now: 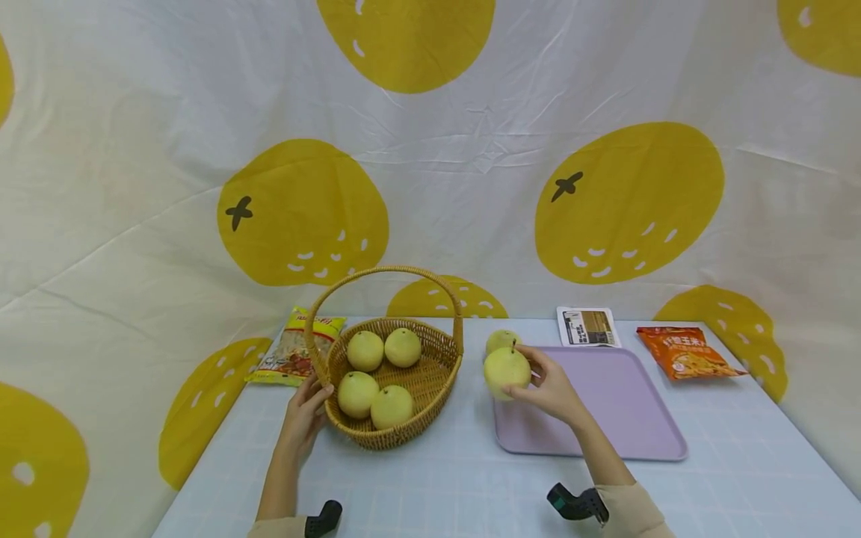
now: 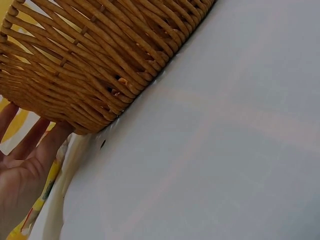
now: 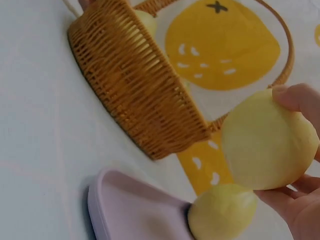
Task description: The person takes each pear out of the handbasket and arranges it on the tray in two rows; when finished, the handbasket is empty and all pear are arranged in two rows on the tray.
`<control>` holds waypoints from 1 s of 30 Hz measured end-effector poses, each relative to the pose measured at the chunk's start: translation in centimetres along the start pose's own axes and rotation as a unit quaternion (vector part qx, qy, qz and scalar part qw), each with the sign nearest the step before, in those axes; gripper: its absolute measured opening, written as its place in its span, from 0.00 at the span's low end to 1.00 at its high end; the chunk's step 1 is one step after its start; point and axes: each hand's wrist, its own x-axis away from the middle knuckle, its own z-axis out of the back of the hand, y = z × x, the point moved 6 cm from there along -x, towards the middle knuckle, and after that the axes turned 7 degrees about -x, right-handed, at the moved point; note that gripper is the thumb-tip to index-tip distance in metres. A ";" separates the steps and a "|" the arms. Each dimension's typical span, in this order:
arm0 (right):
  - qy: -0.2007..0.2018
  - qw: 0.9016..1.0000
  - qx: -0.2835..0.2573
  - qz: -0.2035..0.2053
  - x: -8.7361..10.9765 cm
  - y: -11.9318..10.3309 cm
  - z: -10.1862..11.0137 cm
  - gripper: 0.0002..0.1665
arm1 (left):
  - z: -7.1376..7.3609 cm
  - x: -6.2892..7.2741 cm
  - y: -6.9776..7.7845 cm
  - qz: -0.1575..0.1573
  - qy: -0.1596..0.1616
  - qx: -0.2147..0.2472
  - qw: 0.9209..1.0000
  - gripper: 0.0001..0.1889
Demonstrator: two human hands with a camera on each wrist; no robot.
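My right hand (image 1: 553, 390) holds a round yellow pear (image 1: 507, 371) between thumb and fingers, over the left part of the lilac tray (image 1: 625, 418). In the right wrist view the held pear (image 3: 267, 142) fills the space between fingertips and thumb. Behind it, a second pear (image 1: 501, 340) sits at the tray's far left corner. My left hand (image 1: 304, 413) grips the left side of a wicker basket (image 1: 430, 426), its thumb at the rim near the handle's base. Inside the basket lie several pears (image 1: 392, 407). The left wrist view shows fingers (image 2: 52, 140) against the woven wall.
A yellow snack bag (image 1: 285, 359) lies behind the basket's left side. Beyond the tray is a white packet (image 1: 587, 327), and to its right an orange snack bag (image 1: 686, 353). A fruit-print cloth (image 1: 471, 209) hangs behind the table (image 1: 437, 486).
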 end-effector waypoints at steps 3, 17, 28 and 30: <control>0.015 1.000 0.009 0.000 0.4 0.1 1.1 0.41 | 0.1 0.1 0.0 0.002 0.002 0.002 1.000 0.34; 0.082 0.996 0.024 -0.011 1.3 1.2 5.4 0.41 | 0.0 -0.1 -0.1 -0.012 -0.001 -0.002 1.000 0.34; 0.121 0.989 0.021 -0.078 1.2 4.0 7.8 0.43 | 0.1 -0.1 0.0 -0.011 0.000 -0.012 1.000 0.37; 0.125 0.988 0.026 -0.085 1.2 4.5 8.0 0.43 | 0.0 0.0 0.0 -0.010 0.001 -0.012 1.000 0.37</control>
